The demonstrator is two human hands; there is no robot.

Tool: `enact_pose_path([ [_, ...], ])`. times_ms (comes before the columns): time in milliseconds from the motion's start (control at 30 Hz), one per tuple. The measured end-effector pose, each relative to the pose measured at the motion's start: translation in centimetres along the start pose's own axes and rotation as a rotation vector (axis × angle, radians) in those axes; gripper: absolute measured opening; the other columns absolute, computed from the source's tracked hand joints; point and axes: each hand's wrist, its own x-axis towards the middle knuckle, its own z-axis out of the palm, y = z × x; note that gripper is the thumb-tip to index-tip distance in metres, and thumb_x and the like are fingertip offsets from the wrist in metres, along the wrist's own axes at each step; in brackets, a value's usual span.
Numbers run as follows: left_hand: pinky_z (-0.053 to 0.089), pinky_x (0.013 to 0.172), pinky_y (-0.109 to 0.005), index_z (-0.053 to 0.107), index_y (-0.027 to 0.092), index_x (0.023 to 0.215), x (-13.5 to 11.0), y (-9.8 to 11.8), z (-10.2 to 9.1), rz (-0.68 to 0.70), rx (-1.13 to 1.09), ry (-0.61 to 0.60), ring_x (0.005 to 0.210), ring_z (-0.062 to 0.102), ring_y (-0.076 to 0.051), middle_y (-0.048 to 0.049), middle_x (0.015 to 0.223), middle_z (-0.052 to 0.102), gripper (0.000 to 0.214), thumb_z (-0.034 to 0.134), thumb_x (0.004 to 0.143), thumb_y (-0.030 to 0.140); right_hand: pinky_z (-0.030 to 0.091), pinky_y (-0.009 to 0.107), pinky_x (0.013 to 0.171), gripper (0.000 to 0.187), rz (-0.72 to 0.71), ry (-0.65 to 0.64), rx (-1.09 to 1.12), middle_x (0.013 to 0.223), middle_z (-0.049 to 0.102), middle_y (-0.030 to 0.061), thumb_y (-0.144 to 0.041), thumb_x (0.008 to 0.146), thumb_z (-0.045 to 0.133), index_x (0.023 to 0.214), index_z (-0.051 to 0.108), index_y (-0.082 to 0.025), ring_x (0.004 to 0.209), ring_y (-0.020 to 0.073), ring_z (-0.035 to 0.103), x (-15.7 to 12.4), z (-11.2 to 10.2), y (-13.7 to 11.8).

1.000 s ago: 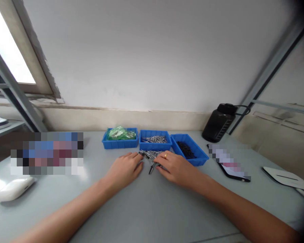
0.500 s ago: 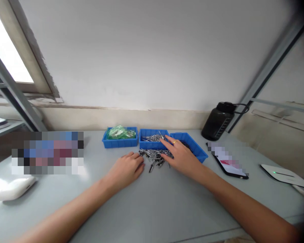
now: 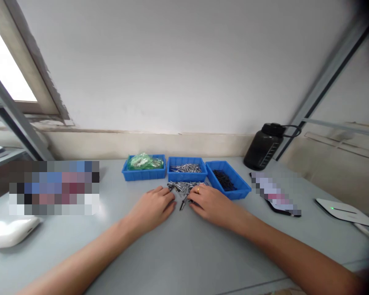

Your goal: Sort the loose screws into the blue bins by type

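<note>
A loose pile of thin silver metal pins (image 3: 184, 187), some with dark ends, lies on the grey table. At its left edge rests my left hand (image 3: 155, 205), fingers bent and thumb apart, with nothing visible in its grasp. My right hand (image 3: 213, 205), a ring on one finger, covers the pile's right side; its fingers curl down onto the pins, with the thumb lower and apart. One larger pin with a dark body (image 3: 183, 202) points toward me between the hands. Just behind the pile stands a blue tray of silver pins (image 3: 187, 177).
To the left stands a blue tray (image 3: 144, 176) with a green plastic bag (image 3: 144, 161); to the right, a blue tray (image 3: 241, 191) of black pieces (image 3: 224, 180). Farther right are a dark bottle (image 3: 263, 148), a phone (image 3: 276, 196) and a white flat device (image 3: 346, 212). A white case (image 3: 14, 232) lies left.
My right hand has come down and left from over the middle and right trays onto the pile, uncovering the black pieces. My left hand has stayed at the pile's left edge.
</note>
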Motion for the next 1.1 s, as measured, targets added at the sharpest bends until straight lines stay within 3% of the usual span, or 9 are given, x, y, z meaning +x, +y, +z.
enact_pose_path([
  [167,0.047,0.068,-0.03,0.061,0.018,0.087,0.0,0.1,0.1,0.018,-0.003,0.017,0.079,0.057,-0.019,-0.005,0.081,0.061,0.024,0.04,0.093,0.027,0.045,0.035,0.091,0.013,0.014,0.034,0.017,0.104,0.063,0.0092,-0.019,0.088,0.051,0.091,0.064,-0.016,0.103,0.02,0.054,0.1,0.2,0.3],
  [633,0.048,0.069,-0.032,0.059,0.019,0.086,0.1,0.1,0.1,0.006,0.015,-0.018,0.081,0.057,-0.021,-0.0042,0.08,0.061,0.022,0.04,0.093,0.026,0.046,0.039,0.09,0.018,0.027,-0.032,-0.015,0.103,0.063,0.0101,-0.021,0.089,0.051,0.095,0.066,-0.013,0.098,0.0217,0.056,0.1,0.4,0.3],
  [867,0.048,0.071,-0.033,0.056,0.02,0.105,-0.1,0.5,-0.5,0.011,-0.062,0.067,0.085,0.059,-0.021,-0.0046,0.088,0.062,0.021,0.041,0.093,0.031,0.044,0.038,0.094,0.022,-0.035,0.065,0.044,0.111,0.06,0.0114,-0.02,0.089,0.049,0.104,0.063,-0.012,0.104,0.022,0.054,-0.1,-0.3,-0.5],
  [1100,0.048,0.073,-0.032,0.058,0.02,0.098,-0.2,0.8,-0.7,0.043,-0.041,0.068,0.084,0.058,-0.02,-0.0041,0.086,0.061,0.022,0.039,0.094,0.03,0.045,0.038,0.094,0.022,-0.112,0.096,0.109,0.111,0.06,0.0117,-0.021,0.089,0.05,0.105,0.062,-0.012,0.104,0.022,0.055,-0.2,-0.6,-1.2],
])
